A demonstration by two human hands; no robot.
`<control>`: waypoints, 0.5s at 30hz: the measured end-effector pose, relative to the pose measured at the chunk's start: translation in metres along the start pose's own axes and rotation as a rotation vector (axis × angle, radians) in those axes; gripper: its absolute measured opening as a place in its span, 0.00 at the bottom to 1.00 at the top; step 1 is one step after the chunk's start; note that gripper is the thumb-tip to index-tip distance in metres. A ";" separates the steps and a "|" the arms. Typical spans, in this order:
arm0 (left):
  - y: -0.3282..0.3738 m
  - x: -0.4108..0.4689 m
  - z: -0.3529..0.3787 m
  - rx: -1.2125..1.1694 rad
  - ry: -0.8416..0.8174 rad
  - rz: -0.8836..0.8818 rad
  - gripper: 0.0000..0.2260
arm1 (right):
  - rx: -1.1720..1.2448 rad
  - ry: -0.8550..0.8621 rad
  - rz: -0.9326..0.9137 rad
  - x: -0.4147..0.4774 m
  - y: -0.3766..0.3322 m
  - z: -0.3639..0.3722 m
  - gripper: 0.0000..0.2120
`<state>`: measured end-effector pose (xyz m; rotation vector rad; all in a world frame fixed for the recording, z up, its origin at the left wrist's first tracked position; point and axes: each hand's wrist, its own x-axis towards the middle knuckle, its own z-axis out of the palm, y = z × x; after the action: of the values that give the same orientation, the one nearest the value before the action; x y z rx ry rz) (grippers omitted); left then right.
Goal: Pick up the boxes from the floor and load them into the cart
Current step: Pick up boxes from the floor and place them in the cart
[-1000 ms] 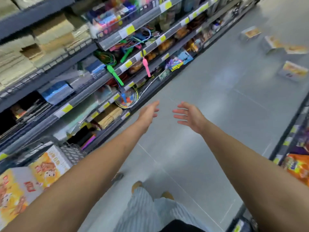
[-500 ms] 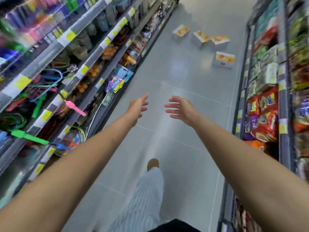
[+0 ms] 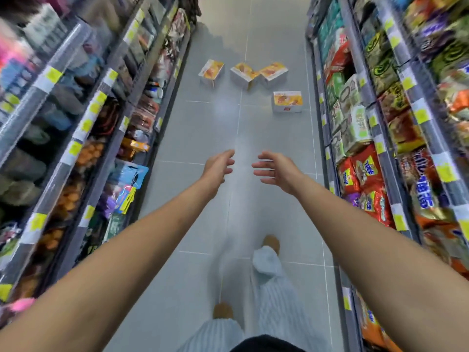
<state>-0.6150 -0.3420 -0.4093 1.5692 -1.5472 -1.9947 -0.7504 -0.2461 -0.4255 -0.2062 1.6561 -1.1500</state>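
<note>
Several white-and-yellow boxes lie on the grey tiled floor far down the aisle. Nearest is one box (image 3: 287, 101) on the right; behind it are a left box (image 3: 211, 71), a middle box (image 3: 243, 74) and a right box (image 3: 273, 73) in a loose row. My left hand (image 3: 220, 165) and my right hand (image 3: 274, 168) are stretched out in front of me, palms facing each other, fingers apart and holding nothing. Both hands are well short of the boxes. No cart is in view.
Stocked shelves line the aisle: the left shelving (image 3: 83, 128) with yellow price tags and the right shelving (image 3: 375, 138) full of snack bags. The grey floor (image 3: 203, 128) runs between them. My striped trousers and tan shoes (image 3: 271, 242) show below.
The view has swung right from the left shelving to look straight down the aisle. The boxes now sit centred ahead and appear nearer. My hands stay outstretched and empty.
</note>
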 end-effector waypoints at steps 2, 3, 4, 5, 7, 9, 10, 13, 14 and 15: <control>0.029 0.031 0.020 0.022 -0.017 -0.003 0.18 | 0.009 0.005 -0.006 0.032 -0.023 -0.022 0.11; 0.048 0.055 0.036 0.030 -0.020 0.002 0.18 | 0.013 0.010 -0.011 0.056 -0.041 -0.038 0.11; 0.057 0.068 0.043 0.036 -0.023 0.000 0.18 | 0.018 0.009 -0.010 0.070 -0.048 -0.047 0.11; 0.069 0.081 0.052 0.042 -0.021 -0.002 0.18 | 0.018 0.015 -0.005 0.084 -0.060 -0.057 0.11; 0.101 0.112 0.076 0.056 -0.027 -0.004 0.19 | 0.029 0.017 0.010 0.117 -0.092 -0.082 0.10; 0.132 0.142 0.099 0.061 -0.003 0.005 0.19 | 0.047 0.025 0.020 0.146 -0.121 -0.109 0.09; 0.145 0.153 0.107 0.063 0.008 0.020 0.19 | 0.054 0.030 0.020 0.158 -0.131 -0.119 0.08; 0.189 0.196 0.139 0.076 0.010 0.038 0.18 | 0.090 0.052 0.020 0.199 -0.170 -0.159 0.08; 0.200 0.206 0.146 0.086 0.005 0.034 0.18 | 0.103 0.063 0.024 0.208 -0.178 -0.168 0.09; 0.209 0.215 0.152 0.092 -0.002 0.033 0.18 | 0.114 0.070 0.028 0.218 -0.186 -0.176 0.09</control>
<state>-0.9191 -0.4856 -0.3920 1.5647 -1.6763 -1.9341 -1.0592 -0.3783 -0.4302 -0.0705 1.6442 -1.2380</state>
